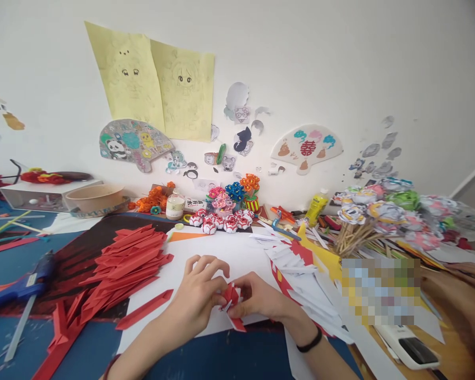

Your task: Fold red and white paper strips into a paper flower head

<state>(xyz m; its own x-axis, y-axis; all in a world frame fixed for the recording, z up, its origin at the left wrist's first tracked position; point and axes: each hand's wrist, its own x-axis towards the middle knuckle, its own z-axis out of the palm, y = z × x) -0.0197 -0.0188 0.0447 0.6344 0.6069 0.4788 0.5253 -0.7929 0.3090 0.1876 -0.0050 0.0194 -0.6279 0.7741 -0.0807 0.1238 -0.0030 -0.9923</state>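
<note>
Between my two hands is a small folded paper flower point(231, 296) in red and white, with a red strip end sticking out below it. My left hand point(200, 287) pinches it from the left with thumb and forefinger, the other fingers raised and bent. From the right, the thumb and fingers of my right hand point(257, 296) close round its other side. Under the hands lies a white paper sheet point(217, 250). One folded red strip point(144, 310) rests on the sheet, left of my left hand, near a big pile of red strips point(130, 264).
White folded strips point(296, 274) lie at right. Finished red-and-white paper flowers point(221, 220) stand at the back. A blue glue gun point(35, 279) lies left. Paper flowers on sticks point(376, 206) and a white device point(409, 345) are right, beside another person's arm point(459, 301).
</note>
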